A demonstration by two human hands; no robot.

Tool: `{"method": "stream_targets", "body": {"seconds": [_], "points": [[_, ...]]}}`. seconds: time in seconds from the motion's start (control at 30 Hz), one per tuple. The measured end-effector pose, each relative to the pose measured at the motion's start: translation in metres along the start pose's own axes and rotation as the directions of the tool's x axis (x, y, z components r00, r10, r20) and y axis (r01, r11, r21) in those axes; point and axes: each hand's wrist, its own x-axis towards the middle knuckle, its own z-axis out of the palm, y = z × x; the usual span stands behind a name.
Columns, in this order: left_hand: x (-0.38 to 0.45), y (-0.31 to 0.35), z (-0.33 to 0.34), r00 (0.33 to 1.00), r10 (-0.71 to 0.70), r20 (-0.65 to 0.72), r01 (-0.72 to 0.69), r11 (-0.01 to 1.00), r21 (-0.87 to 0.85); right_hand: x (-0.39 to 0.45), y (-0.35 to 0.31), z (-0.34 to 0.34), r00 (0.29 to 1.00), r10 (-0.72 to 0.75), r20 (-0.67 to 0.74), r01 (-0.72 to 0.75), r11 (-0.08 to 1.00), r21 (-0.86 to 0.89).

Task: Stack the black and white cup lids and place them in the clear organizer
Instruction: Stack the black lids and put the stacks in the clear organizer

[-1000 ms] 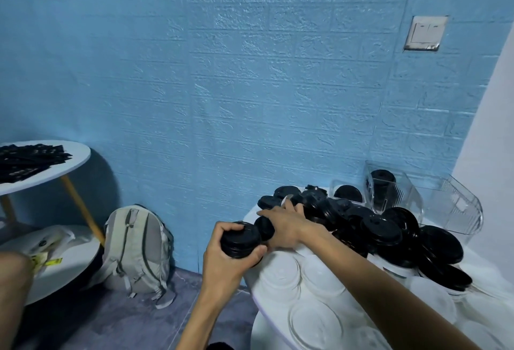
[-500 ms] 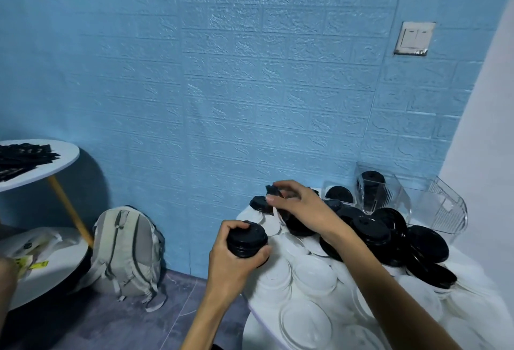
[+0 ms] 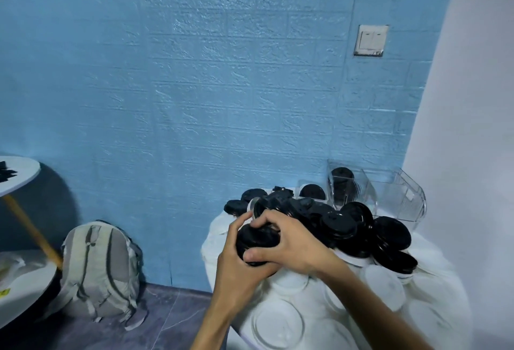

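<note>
— One stack of black lids (image 3: pixel 257 241), held above the surface's (image 3: pixel 445 288) near edge; left hand (image 3: pixel 236 263) wraps it below, right hand (image 3: pixel 289 244) curls over top.
— Advice: press rims square; clear organizer (image 3: pixel 395 199) waits behind loose pile (image 3: pixel 347 224).

Left hand (image 3: pixel 236 263) and right hand (image 3: pixel 289 244) grip black lids (image 3: pixel 257 238) (stacked).

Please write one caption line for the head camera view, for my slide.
Both hands, left hand and right hand, grip a stack of black lids above the lid-covered table, clear organizer behind.
</note>
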Motion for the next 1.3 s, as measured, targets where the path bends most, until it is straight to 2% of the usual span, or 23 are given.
{"method": "stream_targets", "body": {"seconds": [0.13,0.17,0.2,0.27,0.3,0.33,0.43,0.5,0.6,0.8,0.97,1.13,1.2,1.3], "points": [[-0.004,-0.005,0.019,0.996,0.001,-0.091,-0.004,0.999,-0.036,-0.015,0.007,-0.015,0.995,-0.07,0.074,0.073,0.997,-0.035],[-0.005,-0.005,0.023,0.996,-0.002,-0.095,-0.002,0.999,-0.047,-0.018,0.011,-0.024,0.996,-0.067,0.051,0.07,0.996,-0.049],[-0.004,-0.004,0.026,0.995,-0.007,-0.098,0.001,0.998,-0.059,-0.021,0.016,-0.037,0.997,-0.072,-0.04,0.069,0.995,-0.073],[-0.003,-0.004,0.032,0.994,-0.019,-0.104,0.011,0.997,-0.08,-0.023,0.034,-0.065,0.951,-0.08,-0.298,0.038,0.989,-0.144],[-0.002,-0.004,0.034,0.995,-0.024,-0.102,0.015,0.996,-0.083,-0.024,0.048,-0.08,0.929,-0.069,-0.363,-0.004,0.981,-0.195],[-0.002,-0.003,0.035,0.995,-0.029,-0.095,0.021,0.996,-0.083,-0.024,0.059,-0.092,0.934,-0.027,-0.357,-0.068,0.966,-0.249],[-0.002,-0.001,0.04,0.997,-0.04,-0.065,0.035,0.996,-0.081,-0.026,0.087,-0.111,0.969,0.174,-0.175,-0.226,0.91,-0.347],[-0.002,0.001,0.043,0.997,-0.042,-0.058,0.037,0.996,-0.078,-0.027,0.098,-0.112,0.967,0.234,-0.103,-0.256,0.887,-0.385],[-0.002,0.004,0.046,0.998,-0.045,-0.041,0.042,0.996,-0.075,-0.026,0.102,-0.109,0.963,0.256,-0.084,-0.267,0.862,-0.43],[-0.001,0.001,0.045,0.998,-0.055,-0.034,0.052,0.997,-0.064,-0.03,0.1,-0.112,0.968,0.132,-0.212,-0.195,0.931,-0.31],[0.002,-0.001,0.051,0.998,-0.071,-0.004,0.07,0.996,-0.056,-0.028,0.099,-0.109,0.971,0.124,-0.205,-0.194,0.908,-0.371],[0.001,-0.002,0.058,0.997,-0.075,0.032,0.077,0.994,-0.082,-0.029,0.088,-0.101,0.927,0.049,-0.372,-0.175,0.933,-0.316],[0.002,0.001,0.062,0.997,-0.067,0.043,0.07,0.994,-0.082,-0.033,0.071,-0.091,0.943,-0.006,-0.332,-0.103,0.946,-0.308],[0.002,0.005,0.066,0.997,-0.055,0.052,0.059,0.995,-0.085,-0.038,0.052,-0.071,0.989,-0.061,-0.134,0.019,0.955,-0.297]]}}
